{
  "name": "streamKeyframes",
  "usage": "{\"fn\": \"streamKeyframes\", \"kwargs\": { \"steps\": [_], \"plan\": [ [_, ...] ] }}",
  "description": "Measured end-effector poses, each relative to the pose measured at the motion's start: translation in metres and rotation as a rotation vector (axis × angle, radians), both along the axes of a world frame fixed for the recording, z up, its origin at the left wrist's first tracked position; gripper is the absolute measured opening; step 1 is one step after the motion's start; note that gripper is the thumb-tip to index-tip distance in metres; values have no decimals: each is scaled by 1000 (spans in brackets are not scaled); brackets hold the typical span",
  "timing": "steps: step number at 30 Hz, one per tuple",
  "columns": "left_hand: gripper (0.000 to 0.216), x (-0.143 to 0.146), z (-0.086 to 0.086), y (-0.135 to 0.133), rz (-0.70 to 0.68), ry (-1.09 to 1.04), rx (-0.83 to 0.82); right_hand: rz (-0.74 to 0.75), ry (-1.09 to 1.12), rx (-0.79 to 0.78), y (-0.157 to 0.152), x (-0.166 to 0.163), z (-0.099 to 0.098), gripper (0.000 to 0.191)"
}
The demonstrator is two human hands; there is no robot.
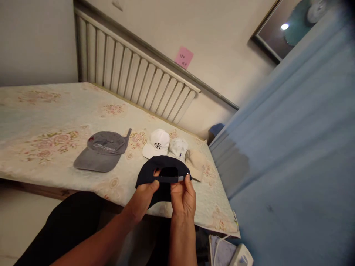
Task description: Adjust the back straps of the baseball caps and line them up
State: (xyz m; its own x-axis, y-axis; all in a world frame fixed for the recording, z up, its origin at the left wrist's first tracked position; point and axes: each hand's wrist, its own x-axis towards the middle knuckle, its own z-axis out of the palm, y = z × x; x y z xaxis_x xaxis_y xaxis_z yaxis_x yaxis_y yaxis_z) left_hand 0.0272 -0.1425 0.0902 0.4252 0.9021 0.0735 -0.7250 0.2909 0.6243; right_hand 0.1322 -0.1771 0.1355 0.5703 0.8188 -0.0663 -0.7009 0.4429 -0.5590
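A dark navy baseball cap is held up in front of me, its back opening and adjuster strap facing me. My left hand grips the strap's left end, with the thumb on the strap and fingers inside the opening. On the strap's right end, by the light buckle, my right hand pinches with thumb and fingers. Just behind the held cap lie a white cap with black letters, a pale cap with a small dark emblem and a beige cap. Off to the left rests a grey cap, its strap sticking up.
The caps lie on a bed with a floral cover. A white radiator and a pink note are on the wall behind. A blue curtain hangs along the right. A white device with a cord sits at lower right.
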Motion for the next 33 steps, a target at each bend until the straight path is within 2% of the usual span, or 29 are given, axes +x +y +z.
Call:
{"fn": "streamKeyframes", "kwargs": {
  "steps": [1,3,5,7,14,18,26,33],
  "plan": [
    [30,-4,11,0,-1,-73,-116,-4,33,1,-3,-2,0,16],
    [30,-10,34,-1,27,-209,-282,0,88,3,-7,-6,-1,15],
    [31,-15,52,-1,53,-283,-376,12,129,5,-12,-10,-2,15],
    [32,-18,61,-2,47,-304,-428,25,153,0,-16,-14,-4,15],
    [42,-19,56,-10,-117,-259,-471,166,183,58,-26,-28,0,29],
    [40,-23,56,-10,-112,-300,-445,126,159,43,-26,-29,1,29],
    [38,-36,57,-3,-94,-402,-499,38,113,26,-27,-27,-9,20],
    [40,-37,51,-2,-124,-436,-514,51,174,59,-31,-29,-2,24]
  ]
}}
